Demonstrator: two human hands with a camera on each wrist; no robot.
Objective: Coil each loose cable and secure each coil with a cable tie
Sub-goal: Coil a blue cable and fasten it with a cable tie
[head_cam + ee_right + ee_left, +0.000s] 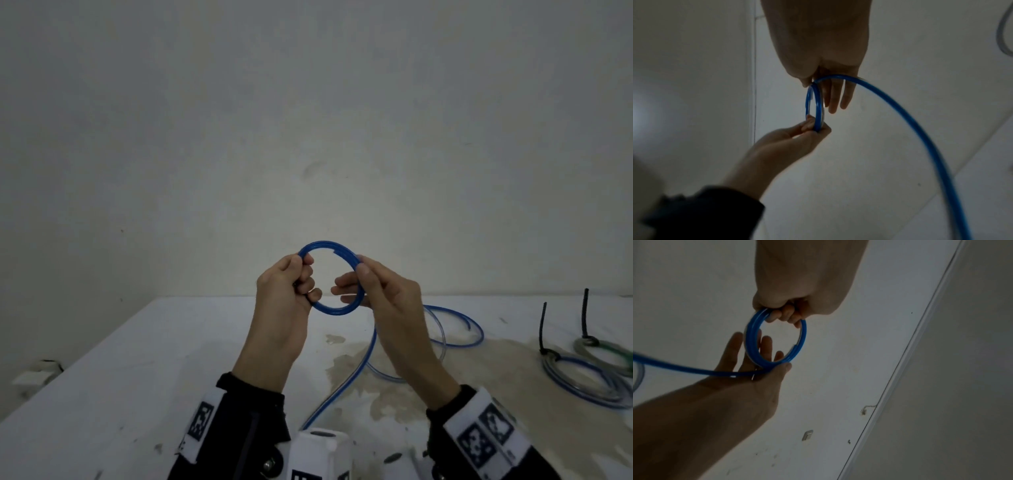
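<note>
I hold a small coil of blue cable (329,244) up above the white table (137,377). My left hand (303,281) grips the coil's left side with curled fingers, seen close in the left wrist view (785,316). My right hand (356,279) pinches the right side, thumb on top and fingers extended behind the loops (828,91). From that pinch the loose tail (920,129) drops to the table and lies in slack curves (478,325). The coil (752,340) has a few turns.
At the right of the table lie two finished coils: a blue-grey one (582,383) with an upright black cable tie (543,325), and a green one (606,349) with its tie (585,315). Brownish stains mark the table's middle. A small white object (37,373) sits beyond the left edge.
</note>
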